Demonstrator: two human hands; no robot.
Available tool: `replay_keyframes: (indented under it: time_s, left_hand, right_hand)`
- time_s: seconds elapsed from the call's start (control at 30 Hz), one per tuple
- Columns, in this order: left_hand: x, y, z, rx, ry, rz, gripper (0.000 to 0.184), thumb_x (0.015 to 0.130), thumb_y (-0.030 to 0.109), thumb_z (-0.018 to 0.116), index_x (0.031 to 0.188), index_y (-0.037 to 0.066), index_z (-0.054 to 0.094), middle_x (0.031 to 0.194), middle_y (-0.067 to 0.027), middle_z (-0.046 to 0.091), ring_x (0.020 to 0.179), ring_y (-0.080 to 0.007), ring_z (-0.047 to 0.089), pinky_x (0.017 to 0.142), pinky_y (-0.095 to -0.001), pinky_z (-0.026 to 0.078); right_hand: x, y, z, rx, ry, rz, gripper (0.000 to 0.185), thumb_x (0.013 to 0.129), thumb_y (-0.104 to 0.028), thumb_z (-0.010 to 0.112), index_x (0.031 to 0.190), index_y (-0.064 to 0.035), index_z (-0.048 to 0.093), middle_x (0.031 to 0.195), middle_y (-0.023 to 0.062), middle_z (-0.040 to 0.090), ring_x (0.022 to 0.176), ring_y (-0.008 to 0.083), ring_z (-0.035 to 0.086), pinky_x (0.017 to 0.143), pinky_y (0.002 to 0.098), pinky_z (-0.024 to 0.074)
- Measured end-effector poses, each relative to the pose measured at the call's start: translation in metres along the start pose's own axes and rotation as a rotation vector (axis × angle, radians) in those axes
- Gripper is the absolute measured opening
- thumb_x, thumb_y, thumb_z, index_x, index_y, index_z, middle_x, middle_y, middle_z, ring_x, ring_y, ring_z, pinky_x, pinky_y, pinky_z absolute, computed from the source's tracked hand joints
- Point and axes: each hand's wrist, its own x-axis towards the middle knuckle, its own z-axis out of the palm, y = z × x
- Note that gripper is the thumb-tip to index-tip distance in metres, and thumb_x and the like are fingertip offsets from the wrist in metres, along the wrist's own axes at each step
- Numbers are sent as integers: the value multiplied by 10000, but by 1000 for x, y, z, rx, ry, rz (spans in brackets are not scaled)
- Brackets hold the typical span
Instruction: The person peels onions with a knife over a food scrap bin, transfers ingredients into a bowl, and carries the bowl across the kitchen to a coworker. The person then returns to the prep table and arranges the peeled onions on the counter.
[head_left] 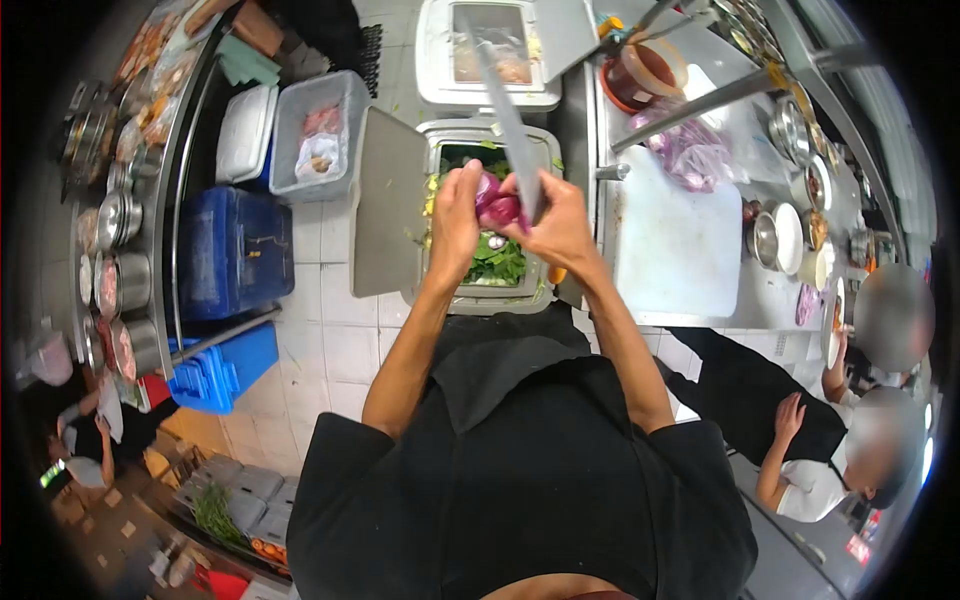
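Over a bin (430, 140) with green leaves (497, 262) inside, my left hand (460, 222) is closed around a purple-red onion (488, 190). My right hand (556, 222) grips a large knife (512, 125), its blade pointing up and away from me. The fingers of my right hand also touch the onion, and purple skin (505, 212) shows between the two hands. The knife handle is hidden in my right hand.
A white cutting board (678, 235) and a bagged purple item (695, 155) are on the right counter. Beyond the bin stands a white lidded container (432, 55). Clear (350, 110) and blue (240, 250) tubs are at left. Other people (815, 440) stand at right and lower left.
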Motion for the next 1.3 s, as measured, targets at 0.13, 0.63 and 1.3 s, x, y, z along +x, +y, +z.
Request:
replay_keyframes:
  time_s: [0.13, 0.63, 1.3]
  left_hand:
    - [-15, 18, 26, -119, 182, 102, 334, 996, 354, 523, 948, 35, 608, 902, -40, 605, 700, -97, 561, 591, -233, 438]
    - [6, -27, 26, -399, 133, 83, 360, 1011, 399, 485, 1023, 50, 572, 783, 27, 544, 663, -63, 494, 584, -245, 415]
    - [-26, 25, 90, -249, 462, 700, 426, 1025, 408, 426, 1136, 5, 506, 913, -82, 541, 780, -171, 530, 692, -271, 432]
  right_hand:
    - [0, 13, 3, 37, 89, -8, 434, 626, -124, 862, 989, -15, 652, 856, 26, 658, 782, 87, 590, 715, 264, 513]
    - [-15, 39, 15, -107, 173, -145, 394, 605, -255, 788, 882, -9, 654, 835, 160, 654, 755, 340, 638, 688, 378, 504]
    - [-127, 123, -167, -689, 230, 326, 436, 820, -549, 645, 936, -130, 672, 694, 124, 657, 725, 338, 656, 675, 438, 515]
